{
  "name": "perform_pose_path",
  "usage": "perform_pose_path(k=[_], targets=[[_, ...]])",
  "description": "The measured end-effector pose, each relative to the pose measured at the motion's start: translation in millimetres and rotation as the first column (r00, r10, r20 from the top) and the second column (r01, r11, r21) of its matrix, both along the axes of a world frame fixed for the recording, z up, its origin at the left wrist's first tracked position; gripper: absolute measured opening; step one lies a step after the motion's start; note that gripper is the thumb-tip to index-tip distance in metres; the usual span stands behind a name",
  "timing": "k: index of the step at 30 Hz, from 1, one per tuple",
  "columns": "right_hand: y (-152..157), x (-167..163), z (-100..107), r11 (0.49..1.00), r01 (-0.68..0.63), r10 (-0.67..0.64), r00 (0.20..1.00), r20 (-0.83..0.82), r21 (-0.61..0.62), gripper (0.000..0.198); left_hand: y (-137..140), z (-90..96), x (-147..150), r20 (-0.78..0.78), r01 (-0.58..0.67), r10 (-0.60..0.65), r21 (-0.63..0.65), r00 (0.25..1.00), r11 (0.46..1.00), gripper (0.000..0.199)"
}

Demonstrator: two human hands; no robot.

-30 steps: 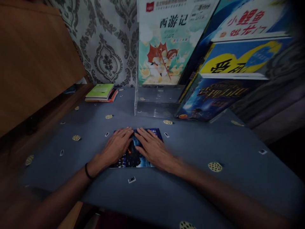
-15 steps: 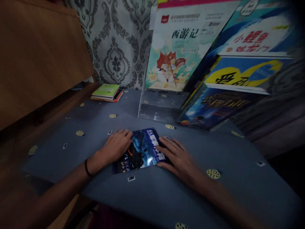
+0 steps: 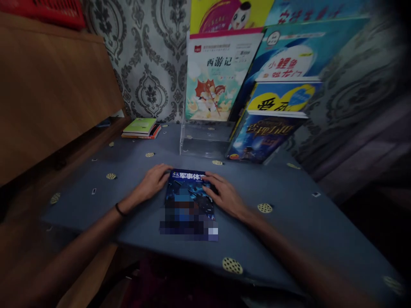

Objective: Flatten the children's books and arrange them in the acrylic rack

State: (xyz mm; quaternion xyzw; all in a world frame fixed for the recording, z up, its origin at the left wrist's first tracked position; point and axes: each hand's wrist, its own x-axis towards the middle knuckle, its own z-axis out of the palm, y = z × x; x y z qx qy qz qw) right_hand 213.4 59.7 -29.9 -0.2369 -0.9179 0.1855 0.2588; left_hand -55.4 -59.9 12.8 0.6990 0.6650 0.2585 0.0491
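Observation:
A dark blue magazine (image 3: 189, 184) lies on the table with its title edge away from me; the lower part of its cover is pixelated. My left hand (image 3: 156, 182) is at its upper left corner, fingers close together and closed on the edge. At the upper right, my right hand (image 3: 224, 194) rests on the cover and edge with its fingers stretched out and apart. A dark band (image 3: 119, 209) circles my left wrist.
Behind the magazine, a clear stand (image 3: 205, 146) carries several upright books, among them a white-and-green one (image 3: 221, 77) and a dark blue one (image 3: 261, 137). A small book stack (image 3: 140, 127) lies at the back left beside a wooden cabinet (image 3: 61, 85). A red basket (image 3: 48, 12) is above.
The magazine has turned counterclockwise, so its title now runs across the far edge. Both hands have moved with it to its upper corners. My view has shifted, showing more of the upper books.

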Motion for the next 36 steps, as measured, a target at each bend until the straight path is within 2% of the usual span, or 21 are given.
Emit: perform_pose_path(k=[3,6,11,14,16,19,22,25,28,32,36], targets=[[2,-2,1,0.999,-0.029,0.03,0.999,0.044,-0.022,0.042,18,-13.2,-4,0.082,0.05,-0.05,-0.005,0.995,0.999,0.029],[3,-4,1,0.999,-0.048,0.049,0.996,0.075,-0.005,0.042,24,-24.1,-5,0.09,0.046,-0.047,0.018,0.995,0.999,0.029],[-6,-11,4,0.99,-0.036,0.025,0.996,0.083,0.137,0.035,22,-32.8,-9,0.114,0.024,-0.032,0.074,0.993,0.997,0.025],[-23,-30,13,0.963,-0.179,0.159,0.981,0.114,0.201,0.033,22,-33.5,-11,0.134,0.008,-0.02,0.087,0.991,0.996,0.022],[-36,-49,19,0.932,-0.313,0.285,0.945,0.163,0.185,0.033,22,-33.4,-12,0.138,0.005,-0.018,0.09,0.99,0.996,0.021],[-45,-76,24,0.918,-0.374,0.342,0.916,0.211,0.133,0.038,22,-33.7,-13,0.142,0.003,-0.015,0.082,0.99,0.997,0.022],[-42,-90,24,0.929,-0.359,0.328,0.913,0.243,0.092,0.046,21,-34.8,-13,0.138,-0.014,0.003,0.077,0.99,0.997,0.025],[-34,-85,21,0.949,-0.312,0.292,0.928,0.232,0.054,0.054,20,-35.2,-11,0.115,-0.024,0.014,0.083,0.993,0.996,0.024],[-22,-66,19,0.973,-0.228,0.217,0.952,0.216,0.025,0.057,18,-33.6,-8,0.076,-0.014,0.007,0.09,0.997,0.996,0.025],[-4,-35,16,0.993,-0.115,0.104,0.971,0.214,0.038,0.05,15,-30.1,-3,0.004,0.0,-0.001,0.123,1.0,0.992,0.027],[10,-16,10,0.998,-0.061,0.061,0.992,0.111,-0.006,0.042,13,-27.3,0,-0.098,0.016,-0.002,0.143,0.995,0.99,0.029]])
